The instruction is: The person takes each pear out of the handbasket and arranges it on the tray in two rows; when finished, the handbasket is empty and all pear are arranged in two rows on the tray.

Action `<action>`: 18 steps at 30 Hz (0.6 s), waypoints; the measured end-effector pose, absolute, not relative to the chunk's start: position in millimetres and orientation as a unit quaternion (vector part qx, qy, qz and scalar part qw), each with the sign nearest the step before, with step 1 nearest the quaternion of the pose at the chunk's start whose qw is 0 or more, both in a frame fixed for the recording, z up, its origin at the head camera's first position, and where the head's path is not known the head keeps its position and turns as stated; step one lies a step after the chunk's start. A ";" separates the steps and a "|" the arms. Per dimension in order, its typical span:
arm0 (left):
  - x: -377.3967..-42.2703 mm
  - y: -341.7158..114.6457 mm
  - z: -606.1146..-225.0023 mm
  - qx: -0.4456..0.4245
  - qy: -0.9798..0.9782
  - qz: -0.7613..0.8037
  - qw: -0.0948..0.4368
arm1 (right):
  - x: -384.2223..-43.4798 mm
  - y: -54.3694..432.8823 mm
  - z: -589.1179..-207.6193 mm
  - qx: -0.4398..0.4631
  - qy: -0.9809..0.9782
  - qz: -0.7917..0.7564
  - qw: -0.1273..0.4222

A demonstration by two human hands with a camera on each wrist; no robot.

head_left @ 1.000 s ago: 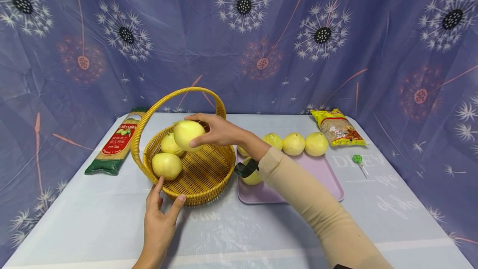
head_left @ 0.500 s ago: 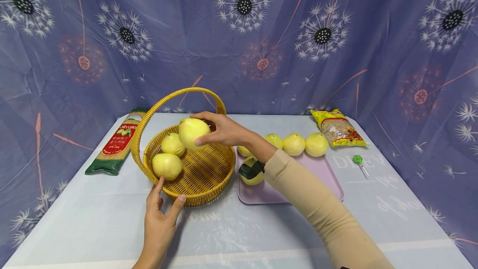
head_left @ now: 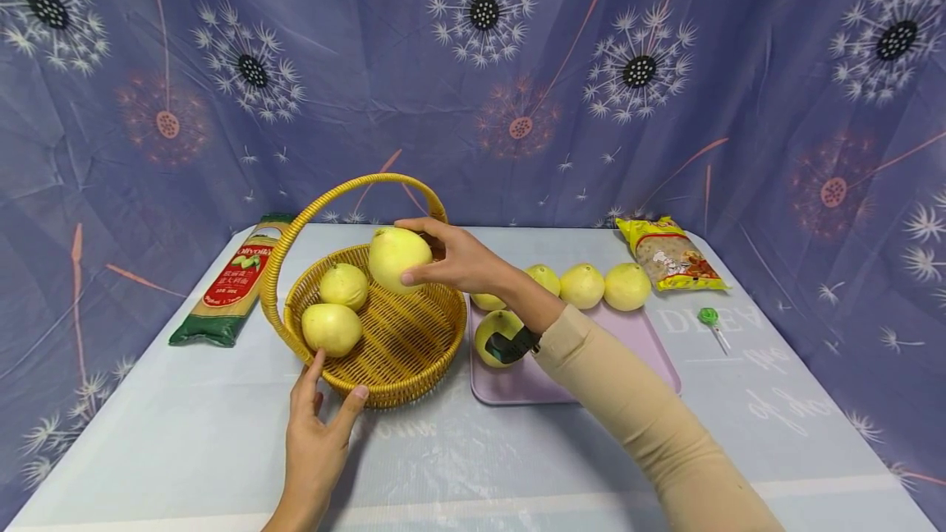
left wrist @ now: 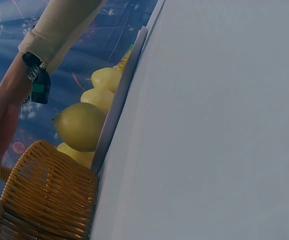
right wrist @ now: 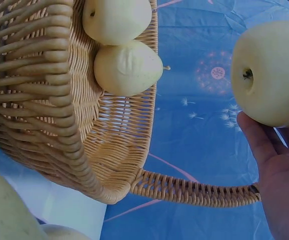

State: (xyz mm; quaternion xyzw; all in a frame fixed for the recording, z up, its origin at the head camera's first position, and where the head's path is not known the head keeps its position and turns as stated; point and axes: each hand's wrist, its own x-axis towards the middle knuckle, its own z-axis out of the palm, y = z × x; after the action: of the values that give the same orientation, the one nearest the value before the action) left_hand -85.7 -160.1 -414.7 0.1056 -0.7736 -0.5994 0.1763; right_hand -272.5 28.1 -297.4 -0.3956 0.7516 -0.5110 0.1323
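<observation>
The left hand, thumb and forefinger spread wide, rested against the near side of the wicker basket, as earlier. Above the basket, the right hand gripped a yellow fruit, which had shifted rightward, fully exposing the farther fruit inside.

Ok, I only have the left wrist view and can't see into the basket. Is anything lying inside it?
Observer: Yes, two fruits lie at its left side, seen in the head view.
Operator: Does the held fruit touch either of them?
Observer: No, the right wrist view shows a gap between it and both.
Operator: And is anything small lying to the right of the tray?
Observer: Yes, the head view shows a green lollipop there.
</observation>
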 end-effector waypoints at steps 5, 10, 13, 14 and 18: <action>-85.5 -160.3 -414.2 0.105 -0.775 -0.598 0.178 | -269.3 31.7 -297.4 -0.397 0.743 -0.525 0.121; -85.3 -160.1 -413.8 0.106 -0.774 -0.599 0.175 | -265.2 36.3 -297.5 -0.404 0.739 -0.528 0.114; -85.1 -159.9 -413.7 0.108 -0.774 -0.599 0.173 | -263.0 40.2 -298.0 -0.406 0.735 -0.531 0.113; -85.1 -159.9 -413.7 0.108 -0.775 -0.599 0.172 | -262.7 41.6 -298.5 -0.407 0.733 -0.533 0.113; -84.8 -160.1 -414.0 0.109 -0.775 -0.598 0.174 | -259.8 47.1 -297.9 -0.407 0.729 -0.540 0.107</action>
State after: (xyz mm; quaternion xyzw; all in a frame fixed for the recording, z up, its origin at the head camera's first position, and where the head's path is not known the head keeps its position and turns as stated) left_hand -84.8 -160.1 -414.0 0.1088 -0.7751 -0.5977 0.1735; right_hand -259.8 47.1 -297.9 -0.4070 0.7289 -0.5401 0.1067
